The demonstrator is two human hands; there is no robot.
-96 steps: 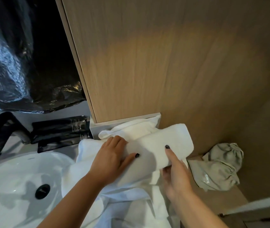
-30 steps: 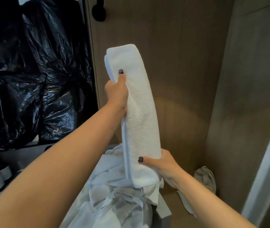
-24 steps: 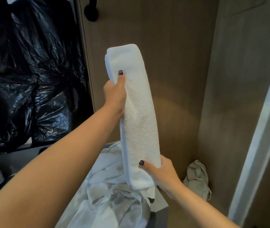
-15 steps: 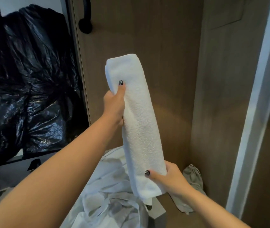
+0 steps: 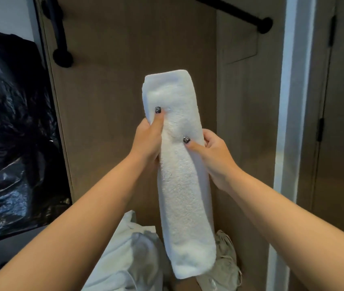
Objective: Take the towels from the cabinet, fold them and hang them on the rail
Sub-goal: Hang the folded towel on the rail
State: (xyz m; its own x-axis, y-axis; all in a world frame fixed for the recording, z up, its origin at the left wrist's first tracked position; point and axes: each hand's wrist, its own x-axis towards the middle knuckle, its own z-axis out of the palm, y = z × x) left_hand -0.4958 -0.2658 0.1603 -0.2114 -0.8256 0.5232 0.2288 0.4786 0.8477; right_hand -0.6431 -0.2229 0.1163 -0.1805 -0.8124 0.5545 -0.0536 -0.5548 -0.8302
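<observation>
Both forearms are bare to the frame edge, with no sleeves, watch or bracelets showing. The left hand (image 5: 148, 141) and right hand (image 5: 215, 156) each show a short thumbnail painted dark with a glittery, speckled finish.

Nubby terry towel (image 5: 184, 185), prob. cotton

It looked like a home or hotel bathroom: a black towel rail (image 5: 229, 9) ran above the hands on wood-panelled walls (image 5: 124, 80), and rumpled white linens (image 5: 129, 259) lay below the left hand (image 5: 148, 141).
</observation>
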